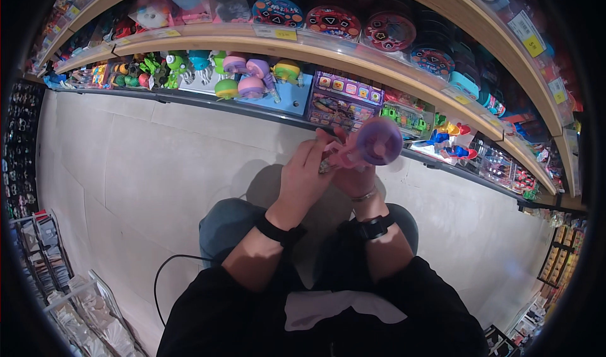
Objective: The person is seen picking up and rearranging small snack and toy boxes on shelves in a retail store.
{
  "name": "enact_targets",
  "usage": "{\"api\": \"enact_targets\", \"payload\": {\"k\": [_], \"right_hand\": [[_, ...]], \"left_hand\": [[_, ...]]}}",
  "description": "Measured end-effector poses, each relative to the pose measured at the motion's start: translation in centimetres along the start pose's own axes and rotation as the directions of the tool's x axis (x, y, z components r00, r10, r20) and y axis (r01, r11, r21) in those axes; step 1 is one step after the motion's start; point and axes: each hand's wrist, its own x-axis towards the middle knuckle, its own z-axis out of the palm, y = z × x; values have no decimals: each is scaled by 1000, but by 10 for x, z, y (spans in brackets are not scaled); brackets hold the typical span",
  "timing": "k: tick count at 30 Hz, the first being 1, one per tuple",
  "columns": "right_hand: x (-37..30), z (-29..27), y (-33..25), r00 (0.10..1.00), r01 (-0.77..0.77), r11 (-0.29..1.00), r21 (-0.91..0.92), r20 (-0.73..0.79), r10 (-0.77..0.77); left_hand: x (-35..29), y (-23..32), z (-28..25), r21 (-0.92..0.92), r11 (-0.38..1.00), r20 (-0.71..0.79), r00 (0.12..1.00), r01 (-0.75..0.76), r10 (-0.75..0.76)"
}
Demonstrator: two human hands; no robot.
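In front of my knees I hold a pink toy with a round purple head [379, 143] and a pink handle, its head tipped to the right. My left hand [302, 179] has its fingers closed on the handle end. My right hand [355, 181] grips the toy from beneath, partly covered by it; some of its fingers are hidden. Similar round-headed toys [251, 87] in pink, purple, yellow and green lie on the bottom shelf ahead, left of a purple box [344, 98].
Wooden shelves [214, 43] curve across the front, with round red and blue tins [332, 22] higher up. Green figures [175, 65] stand low on the left. Pale floor tiles [139, 148] lie around me. A rack [82, 306] is at lower left, and a black cable [158, 287] hangs by my left side.
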Motion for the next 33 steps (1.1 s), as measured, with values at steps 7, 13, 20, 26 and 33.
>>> {"api": "enact_targets", "payload": {"k": [7, 13, 20, 26, 33], "right_hand": [[2, -12, 12, 999, 25, 971, -239, -19, -30], [-1, -12, 14, 998, 5, 995, -96, 69, 2], [-23, 44, 21, 996, -88, 991, -105, -19, 87], [-17, 202, -13, 976, -214, 866, -451, -66, 207], [-10, 429, -16, 970, -216, 722, -658, -59, 236]], "left_hand": [[-3, -4, -3, 55, 998, 6, 1000, -15, 14], [-1, -4, -1, 47, 998, -53, 998, -36, 38], [0, 36, -32, -98, 986, 43, 991, 131, -128], [41, 151, -127, -285, 931, 37, 974, 227, -226], [85, 275, -308, -76, 997, -217, 976, -2, -15]]}}
